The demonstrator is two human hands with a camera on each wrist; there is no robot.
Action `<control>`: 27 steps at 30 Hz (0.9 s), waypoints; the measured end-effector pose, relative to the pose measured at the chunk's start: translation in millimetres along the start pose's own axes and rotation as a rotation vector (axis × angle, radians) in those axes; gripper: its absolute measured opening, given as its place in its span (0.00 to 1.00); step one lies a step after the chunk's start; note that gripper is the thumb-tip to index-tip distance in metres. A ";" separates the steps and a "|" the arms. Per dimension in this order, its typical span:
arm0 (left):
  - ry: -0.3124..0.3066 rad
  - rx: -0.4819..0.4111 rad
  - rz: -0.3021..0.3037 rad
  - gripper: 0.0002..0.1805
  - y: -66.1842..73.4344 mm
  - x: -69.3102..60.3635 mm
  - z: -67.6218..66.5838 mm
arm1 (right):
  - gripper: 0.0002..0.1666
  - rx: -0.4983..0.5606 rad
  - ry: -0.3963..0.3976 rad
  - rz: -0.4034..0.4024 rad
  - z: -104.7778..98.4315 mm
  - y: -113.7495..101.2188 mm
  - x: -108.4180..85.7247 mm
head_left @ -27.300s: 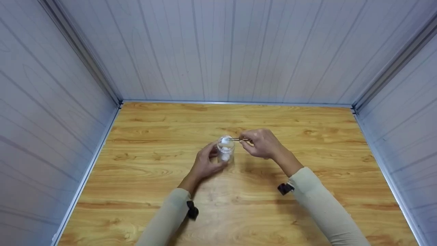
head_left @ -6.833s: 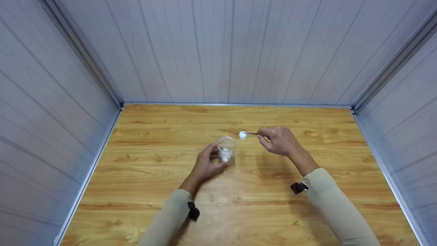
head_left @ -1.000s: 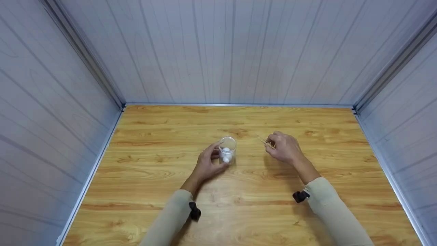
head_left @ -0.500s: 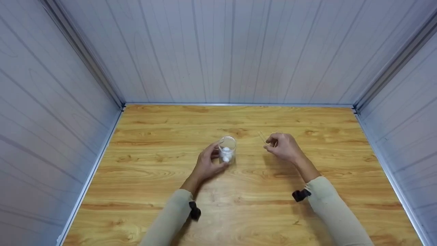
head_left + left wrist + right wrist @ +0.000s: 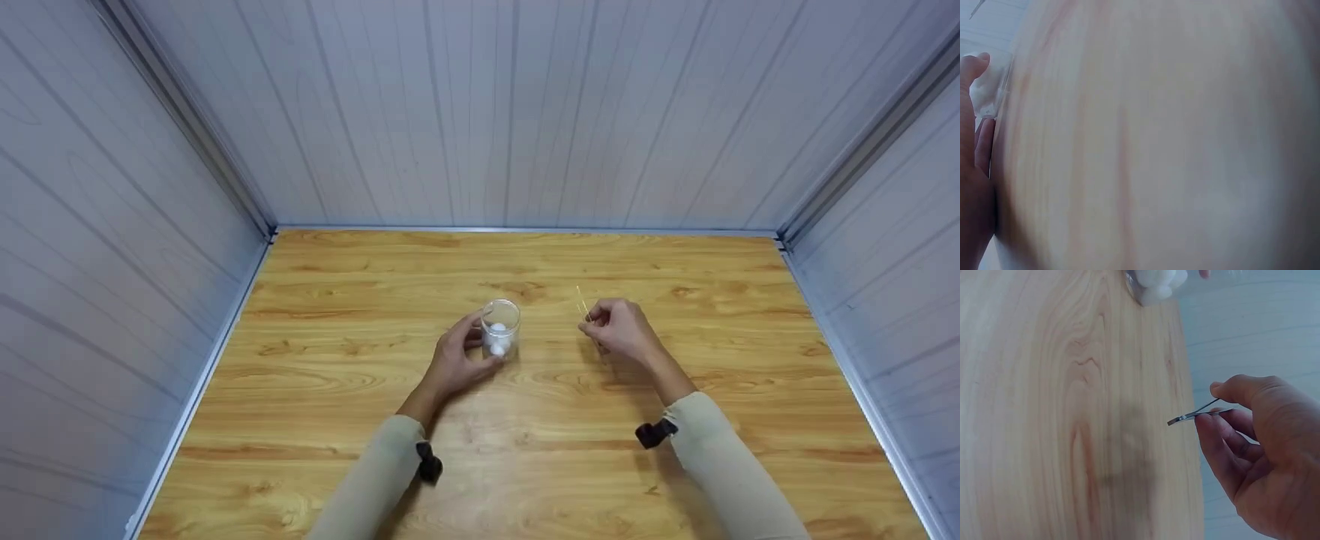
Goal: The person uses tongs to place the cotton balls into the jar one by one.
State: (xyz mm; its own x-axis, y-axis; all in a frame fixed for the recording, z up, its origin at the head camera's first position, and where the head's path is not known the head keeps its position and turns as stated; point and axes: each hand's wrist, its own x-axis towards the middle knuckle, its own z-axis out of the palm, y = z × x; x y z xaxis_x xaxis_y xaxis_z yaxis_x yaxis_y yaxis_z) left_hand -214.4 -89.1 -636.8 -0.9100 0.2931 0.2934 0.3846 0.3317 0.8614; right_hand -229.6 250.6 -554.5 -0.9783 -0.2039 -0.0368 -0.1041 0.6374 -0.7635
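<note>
My left hand [image 5: 459,356] holds a clear glass jar [image 5: 487,317], with its fingers and thumb curled round the side. Several white cotton balls [image 5: 497,348] lie low in the jar, whose top is uncovered. To the right, above the table, my right hand [image 5: 624,328] pinches metal tweezers [image 5: 583,301] between thumb and fingers. In the right wrist view the joined end of the tweezers [image 5: 1182,418] sticks out from the fingertips, with nothing held there. The left wrist view catches just part of the left hand [image 5: 974,185] and the jar's side.
A wood-patterned tabletop [image 5: 337,450] lies under both hands. Pale panel walls [image 5: 480,112] close it in at the back, left and right, with a metal strip [image 5: 420,227] along the back edge. A black wrist camera [image 5: 655,433] sits at the right sleeve.
Several seconds ago the tweezers held a cotton ball beside the jar; now they hold none. Within the last second, the right hand turns the tweezers so they point away. The left hand stays on the jar.
</note>
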 end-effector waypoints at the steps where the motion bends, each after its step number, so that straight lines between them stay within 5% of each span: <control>1: -0.001 -0.001 0.001 0.47 -0.1 0.0 -0.1 | 0.09 0.002 0.001 0.010 1.5 0.2 -0.2; 11: 0.004 0.004 -0.010 0.48 -0.7 0.7 -0.2 | 0.09 -0.054 0.013 0.053 17.5 7.2 0.4; 18: 0.001 -0.004 -0.013 0.47 1.1 0.5 -0.2 | 0.11 -0.034 0.082 0.020 40.2 57.9 17.8; 27: -0.005 -0.002 -0.020 0.47 0.9 0.2 -0.3 | 0.14 -0.198 0.074 0.104 57.4 90.2 33.6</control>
State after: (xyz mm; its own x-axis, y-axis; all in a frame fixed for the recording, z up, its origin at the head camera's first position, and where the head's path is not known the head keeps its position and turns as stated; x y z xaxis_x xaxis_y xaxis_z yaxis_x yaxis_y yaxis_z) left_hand -214.3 -89.1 -635.9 -0.9166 0.2908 0.2742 0.3661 0.3355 0.8680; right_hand -261.7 258.6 -661.6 -0.9953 -0.0791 -0.0564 -0.0277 0.7873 -0.6160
